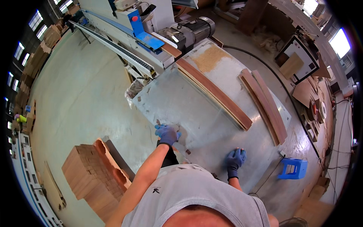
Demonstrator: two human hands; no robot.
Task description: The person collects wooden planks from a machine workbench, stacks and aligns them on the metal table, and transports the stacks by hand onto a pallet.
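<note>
My left hand (167, 133), in a blue work glove, is at the left edge of the metal table (200, 113) with its fingers spread and nothing in them. My right hand (236, 160), gloved the same way, lies on the near right part of the tabletop, fingers stretched out and holding nothing. Beyond my hands a long reddish-brown wooden strip (217, 94) with a paler edge lies across the table, its far end close to a machine. Further right lie two more wooden strips (264, 108), side by side. Neither hand touches the strips.
At the far left of the table stands the machine (145, 39) with a red button and a motor (194, 32). Sawdust (210, 58) covers part of the tabletop. Stacked wooden pieces (90, 170) stand at my left; a blue stool (293, 168) and a black hose (281, 79) are at right.
</note>
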